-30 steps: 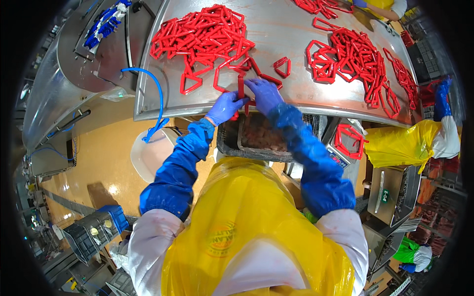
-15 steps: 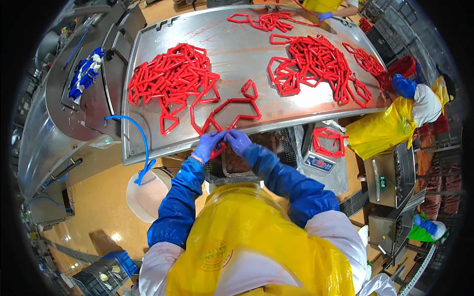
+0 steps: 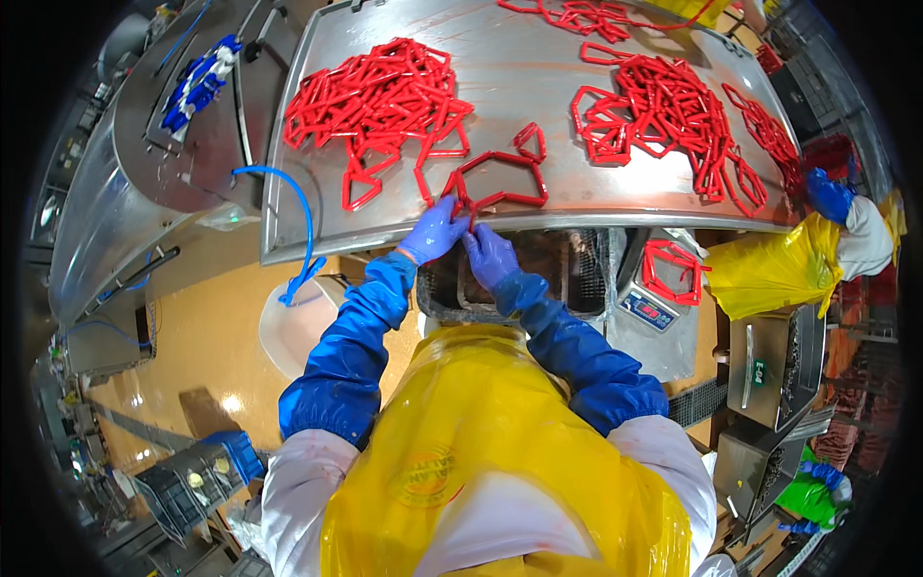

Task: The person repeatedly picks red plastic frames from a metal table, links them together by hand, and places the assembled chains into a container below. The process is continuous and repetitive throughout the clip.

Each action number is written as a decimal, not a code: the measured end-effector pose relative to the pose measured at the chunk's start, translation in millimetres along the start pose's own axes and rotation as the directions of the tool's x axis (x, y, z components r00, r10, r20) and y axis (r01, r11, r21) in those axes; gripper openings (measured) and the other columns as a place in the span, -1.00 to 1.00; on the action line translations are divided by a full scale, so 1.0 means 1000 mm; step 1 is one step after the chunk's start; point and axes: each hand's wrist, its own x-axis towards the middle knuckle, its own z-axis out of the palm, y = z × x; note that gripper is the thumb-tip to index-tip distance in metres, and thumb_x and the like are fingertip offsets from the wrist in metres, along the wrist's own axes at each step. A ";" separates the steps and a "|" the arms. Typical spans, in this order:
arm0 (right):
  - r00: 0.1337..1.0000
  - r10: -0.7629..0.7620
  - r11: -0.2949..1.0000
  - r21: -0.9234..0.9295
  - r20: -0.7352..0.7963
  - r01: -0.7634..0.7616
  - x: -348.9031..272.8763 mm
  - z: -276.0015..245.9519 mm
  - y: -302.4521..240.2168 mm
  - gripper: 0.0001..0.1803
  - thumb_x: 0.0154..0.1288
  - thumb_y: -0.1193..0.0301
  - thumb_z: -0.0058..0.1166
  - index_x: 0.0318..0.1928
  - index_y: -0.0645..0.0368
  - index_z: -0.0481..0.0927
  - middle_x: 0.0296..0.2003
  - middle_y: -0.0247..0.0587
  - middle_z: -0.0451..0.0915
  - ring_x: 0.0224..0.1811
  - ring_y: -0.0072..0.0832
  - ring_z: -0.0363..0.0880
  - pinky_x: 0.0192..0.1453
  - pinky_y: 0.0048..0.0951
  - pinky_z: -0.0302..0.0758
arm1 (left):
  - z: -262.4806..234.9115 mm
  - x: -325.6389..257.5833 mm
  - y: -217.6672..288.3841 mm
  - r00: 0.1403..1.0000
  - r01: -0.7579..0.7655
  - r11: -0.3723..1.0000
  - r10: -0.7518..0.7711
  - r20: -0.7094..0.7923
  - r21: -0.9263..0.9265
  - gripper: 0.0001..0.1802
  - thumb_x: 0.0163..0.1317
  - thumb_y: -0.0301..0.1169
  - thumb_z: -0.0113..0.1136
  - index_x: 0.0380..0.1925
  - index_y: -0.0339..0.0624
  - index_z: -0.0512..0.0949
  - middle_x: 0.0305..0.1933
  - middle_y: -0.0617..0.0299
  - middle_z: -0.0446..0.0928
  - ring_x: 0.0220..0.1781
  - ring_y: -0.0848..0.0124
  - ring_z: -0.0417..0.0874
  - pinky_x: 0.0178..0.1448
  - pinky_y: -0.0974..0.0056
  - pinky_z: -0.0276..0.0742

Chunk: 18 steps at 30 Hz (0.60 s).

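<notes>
A string of slim red sausage links [image 3: 500, 199] lies in loose loops near the front edge of the metal table [image 3: 385, 197]. My left hand [image 3: 435, 231], in a purple glove, is closed around links of this string at the table edge. Close beside it, my right hand [image 3: 492, 258], also purple-gloved, has its fingertips closed on the same string. The fingers partly cover the held links. From my hands the string runs back toward a large heap of red sausage links [image 3: 380, 101] on the left.
Another sausage heap [image 3: 668, 115] lies to the right. Under the table edge stands a dark crate [image 3: 577, 274], beside a scale [image 3: 649, 308] bearing a sausage loop. A co-worker's yellow apron [image 3: 779, 269] is at right. A blue hose [image 3: 306, 216] hangs by a white bin [image 3: 293, 327].
The whole view has shifted, so the table sits higher and farther right. The red link that hung below my hands at the edge no longer shows there. Both hands remain on the string.
</notes>
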 end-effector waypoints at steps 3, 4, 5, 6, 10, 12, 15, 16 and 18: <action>0.959 -0.239 0.790 0.544 -0.153 0.284 0.005 0.033 0.023 -0.71 0.55 0.17 -0.03 -0.12 0.15 0.53 -0.26 -0.28 0.61 -0.18 -0.38 0.60 -0.05 -0.27 0.52 | -0.020 0.011 0.016 0.998 -0.057 0.988 0.056 0.012 0.142 -0.70 0.45 -0.28 0.06 -0.04 -0.29 0.56 -0.18 -0.19 0.62 -0.14 -0.23 0.65 -0.10 -0.05 0.56; 0.991 -0.119 0.501 0.865 0.064 0.004 0.005 0.026 0.020 -0.75 0.54 0.17 -0.02 -0.21 0.05 0.51 -0.39 -0.42 0.57 -0.31 -0.49 0.57 -0.19 -0.31 0.51 | -0.025 0.009 0.026 1.000 0.009 0.995 -0.009 0.001 0.104 -0.70 0.47 -0.28 0.04 -0.11 -0.33 0.56 -0.25 -0.26 0.59 -0.15 -0.26 0.61 -0.12 -0.04 0.55; 0.917 -0.147 0.144 0.925 0.372 -0.352 0.011 0.021 0.022 -0.81 0.54 0.19 -0.01 -0.21 -0.01 0.52 -0.42 -0.46 0.51 -0.36 -0.58 0.51 -0.21 -0.43 0.45 | -0.021 0.003 0.030 0.999 0.035 0.998 -0.035 -0.009 0.058 -0.70 0.46 -0.27 0.02 -0.13 -0.32 0.57 -0.26 -0.24 0.60 -0.17 -0.23 0.62 -0.13 -0.04 0.55; 0.892 -0.138 0.145 0.900 0.430 -0.411 0.014 0.019 0.023 -0.82 0.54 0.20 -0.01 -0.20 -0.03 0.55 -0.40 -0.46 0.52 -0.33 -0.57 0.50 -0.18 -0.42 0.47 | -0.016 -0.002 0.032 0.998 0.062 0.998 -0.062 -0.017 0.011 -0.70 0.46 -0.27 0.01 -0.15 -0.31 0.58 -0.26 -0.21 0.62 -0.19 -0.20 0.63 -0.15 -0.04 0.55; 0.780 -0.161 0.307 0.782 0.604 -0.542 0.047 0.030 0.049 -0.82 0.51 0.25 0.02 -0.24 0.02 0.59 -0.43 -0.49 0.55 -0.36 -0.62 0.49 -0.24 -0.43 0.45 | -0.006 -0.019 0.003 0.991 0.110 0.989 -0.101 0.091 -0.097 -0.70 0.45 -0.28 0.00 -0.20 -0.28 0.62 -0.38 -0.09 0.64 -0.43 0.02 0.67 -0.30 0.04 0.56; 0.861 -0.111 0.639 0.699 0.497 -0.321 0.074 0.043 0.068 -0.86 0.46 0.29 0.06 -0.22 0.03 0.62 -0.41 -0.48 0.60 -0.32 -0.60 0.53 -0.24 -0.41 0.46 | 0.003 -0.031 -0.008 0.915 0.274 0.953 -0.218 0.339 -0.126 -0.66 0.46 -0.24 -0.01 -0.18 -0.26 0.65 -0.51 0.09 0.60 -0.54 0.34 0.61 -0.49 0.20 0.49; 0.912 -0.145 0.801 0.586 0.383 -0.119 0.082 0.041 0.076 -0.86 0.37 0.33 0.13 -0.14 0.07 0.64 -0.24 -0.37 0.68 -0.31 -0.53 0.59 -0.24 -0.42 0.50 | -0.013 -0.046 0.018 0.540 0.825 0.098 -0.426 0.726 -0.556 -0.66 0.51 -0.17 0.01 -0.11 -0.18 0.65 -0.40 0.30 0.57 -0.59 0.54 0.43 -0.54 0.39 0.35; 0.919 -0.198 0.718 0.688 0.342 -0.101 0.077 0.037 0.064 -0.84 0.36 0.32 0.14 -0.12 0.08 0.63 -0.21 -0.34 0.68 -0.33 -0.51 0.60 -0.25 -0.41 0.51 | -0.006 -0.063 0.005 0.571 0.801 0.153 -0.486 0.662 -0.579 -0.68 0.48 -0.21 0.09 0.05 -0.17 0.60 -0.27 0.31 0.61 -0.59 0.60 0.40 -0.60 0.48 0.26; 0.931 -0.169 0.440 0.870 0.324 -0.222 0.066 0.017 0.037 -0.81 0.38 0.30 0.14 -0.09 0.10 0.62 -0.18 -0.31 0.69 -0.35 -0.51 0.60 -0.31 -0.43 0.51 | 0.005 -0.081 0.017 0.712 0.553 0.094 -0.569 0.411 -0.828 -0.70 0.42 -0.29 0.18 0.04 -0.20 0.61 -0.28 0.30 0.62 -0.57 0.59 0.47 -0.59 0.50 0.30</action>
